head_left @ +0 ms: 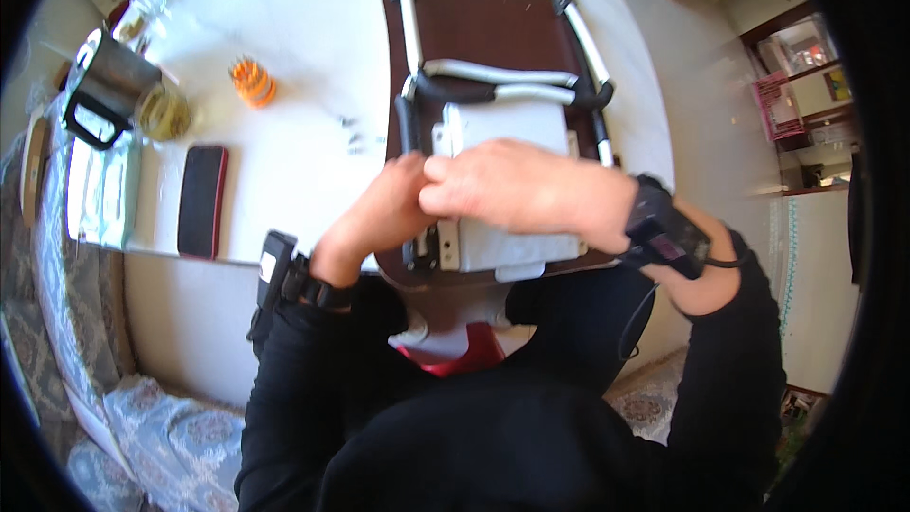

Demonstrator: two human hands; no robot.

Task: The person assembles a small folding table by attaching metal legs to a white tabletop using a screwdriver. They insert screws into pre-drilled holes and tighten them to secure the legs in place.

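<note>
A dark brown board (pixel 474 14), which looks like a small folding table turned underside up, lies on the white table. White and black tubular legs (pixel 410 33) lie folded on it. Between them sits a pale grey tray-like box (pixel 512 118) with metal side brackets. My left hand (pixel 387 204) is closed at the left side of the box, over the black leg tube. From the right, my right hand (pixel 502 185) reaches across the box, its fingers pinched together against my left fingertips. Whatever is between the fingers is hidden. Several small metal parts (pixel 353 136) lie to the left.
A phone with a red edge (pixel 203 201) rests at the table's left, near a jar of yellowish liquid (pixel 163 114) and a steel kettle (pixel 109 85). An orange container of thin sticks (pixel 251 83) stands further back. Below the table edge shows a red object (pixel 464 351).
</note>
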